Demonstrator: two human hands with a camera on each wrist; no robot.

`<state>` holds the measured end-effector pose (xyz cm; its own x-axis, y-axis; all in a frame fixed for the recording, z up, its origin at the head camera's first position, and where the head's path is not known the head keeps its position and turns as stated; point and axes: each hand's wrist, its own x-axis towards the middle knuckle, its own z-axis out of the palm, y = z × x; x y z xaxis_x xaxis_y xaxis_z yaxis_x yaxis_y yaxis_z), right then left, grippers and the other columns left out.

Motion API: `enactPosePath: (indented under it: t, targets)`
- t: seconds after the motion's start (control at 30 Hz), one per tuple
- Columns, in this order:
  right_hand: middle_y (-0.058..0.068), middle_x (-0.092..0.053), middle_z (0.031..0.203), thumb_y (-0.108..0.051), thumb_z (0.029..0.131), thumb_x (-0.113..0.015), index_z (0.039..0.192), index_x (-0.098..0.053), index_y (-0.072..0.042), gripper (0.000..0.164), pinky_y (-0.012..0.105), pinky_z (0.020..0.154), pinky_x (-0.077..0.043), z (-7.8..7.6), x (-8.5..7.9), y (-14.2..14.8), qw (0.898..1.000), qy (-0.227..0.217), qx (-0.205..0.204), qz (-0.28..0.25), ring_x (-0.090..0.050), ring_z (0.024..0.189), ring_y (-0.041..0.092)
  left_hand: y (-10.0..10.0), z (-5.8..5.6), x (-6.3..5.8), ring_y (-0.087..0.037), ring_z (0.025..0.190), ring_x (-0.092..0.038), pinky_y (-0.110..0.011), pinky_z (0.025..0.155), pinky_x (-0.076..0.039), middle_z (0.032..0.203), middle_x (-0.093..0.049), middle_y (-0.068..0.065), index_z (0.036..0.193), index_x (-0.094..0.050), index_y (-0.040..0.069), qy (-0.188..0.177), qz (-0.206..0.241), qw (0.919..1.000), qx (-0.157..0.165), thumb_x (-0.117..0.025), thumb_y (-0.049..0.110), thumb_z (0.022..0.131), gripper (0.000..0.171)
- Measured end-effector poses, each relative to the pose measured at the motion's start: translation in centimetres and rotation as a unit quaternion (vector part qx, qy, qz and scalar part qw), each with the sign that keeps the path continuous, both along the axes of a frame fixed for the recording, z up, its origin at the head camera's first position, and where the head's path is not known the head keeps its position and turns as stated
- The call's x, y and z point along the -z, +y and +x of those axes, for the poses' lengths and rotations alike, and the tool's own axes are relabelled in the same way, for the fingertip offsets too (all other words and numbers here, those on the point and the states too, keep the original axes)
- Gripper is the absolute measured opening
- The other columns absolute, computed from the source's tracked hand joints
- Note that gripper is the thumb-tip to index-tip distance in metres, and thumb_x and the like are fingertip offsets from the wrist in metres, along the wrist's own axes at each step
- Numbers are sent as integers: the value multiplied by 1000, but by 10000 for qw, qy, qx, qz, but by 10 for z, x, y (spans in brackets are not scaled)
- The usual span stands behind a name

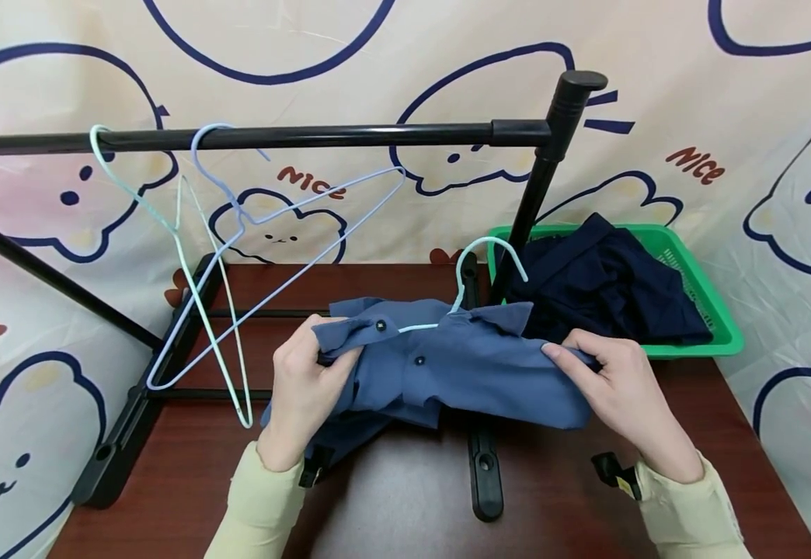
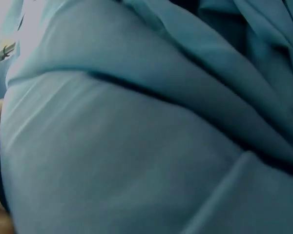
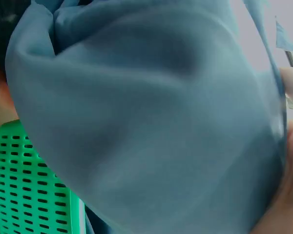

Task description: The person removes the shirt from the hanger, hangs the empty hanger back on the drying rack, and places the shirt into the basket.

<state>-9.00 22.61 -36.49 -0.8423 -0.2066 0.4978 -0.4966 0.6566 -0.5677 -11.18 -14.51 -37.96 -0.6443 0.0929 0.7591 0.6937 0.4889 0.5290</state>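
Observation:
A blue button-up shirt (image 1: 475, 373) is stretched between both hands above the table, its collar toward the back. My left hand (image 1: 311, 380) pinches the shirt's front edge near a dark button, thumb below. My right hand (image 1: 615, 380) pinches the cloth at the shirt's right side. A mint-green hanger (image 1: 463, 268) sits partly inside the shirt; its hook sticks up past the collar and its arms are mostly hidden by cloth. The shirt cloth (image 2: 112, 161) fills most of the left wrist view, and the same cloth (image 3: 151, 126) covers most of the right wrist view.
A black clothes rack (image 1: 349, 137) stands at the back left over the brown table (image 1: 405, 497). On its bar hang a mint hanger (image 1: 199, 303) and a light blue hanger (image 1: 308, 268). A green basket (image 1: 723, 326) at right holds dark navy clothing (image 1: 608, 279).

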Motion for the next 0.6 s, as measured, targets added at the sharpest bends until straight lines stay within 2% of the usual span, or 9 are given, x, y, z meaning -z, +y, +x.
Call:
enactPosePath:
  t: [0.1,0.17,0.27,0.33,0.43,0.53,0.6]
  targets:
    - [-17,-38,56,-12,92,-78,77,-61,-33,31,21,51,-33,-1,2,-5,9998,220,-21,7,-44,52,4,1,0,0,-13,75,-60,-22,70,-47,84,-64,0,87,-69,10,67,27,9990,430,-83,5,83,16]
    - [-17,-39,56,-10,88,-80,76,-62,-32,31,21,50,-33,-1,4,-9,9992,387,-5,-16,-44,52,4,3,1,-1,-10,66,-50,-21,63,-39,73,-51,2,72,-56,14,105,-1,9979,638,-86,15,83,31]
    - [-16,-49,61,-6,84,-82,77,-64,-29,29,21,52,-35,-1,6,-16,9978,629,12,-186,-47,55,4,5,1,-1,-9,59,-31,-23,57,-26,67,-29,2,66,-37,16,183,15,9967,792,-83,35,87,54]
    - [-16,-58,67,-5,83,-83,81,-66,-25,25,21,55,-37,-1,5,-20,9967,742,66,-334,-52,59,4,7,0,-1,-10,59,-28,-24,56,-24,67,-27,1,65,-34,16,264,119,9958,868,-78,41,91,57]
    - [-13,-64,72,-4,81,-79,97,-69,-16,22,23,58,-38,-1,3,-26,9953,718,-31,-655,-54,62,4,10,0,0,-10,58,-29,-23,55,-24,66,-28,1,63,-33,17,334,237,9935,1061,-75,37,94,56]
    - [-13,-60,68,-6,80,-74,117,-67,-10,38,23,56,-36,-2,1,-34,9924,748,-310,-928,-51,58,4,13,0,-1,-8,58,-34,-21,53,-27,66,-37,3,62,-34,19,305,272,9920,1190,-76,33,94,55]
    - [-11,-61,70,-15,81,-74,126,-66,-10,45,23,57,-36,-2,-1,-42,9897,868,-508,-1019,-51,58,4,16,1,-2,-8,58,-38,-21,53,-29,68,-42,3,62,-36,19,266,299,9914,1248,-77,31,94,53]
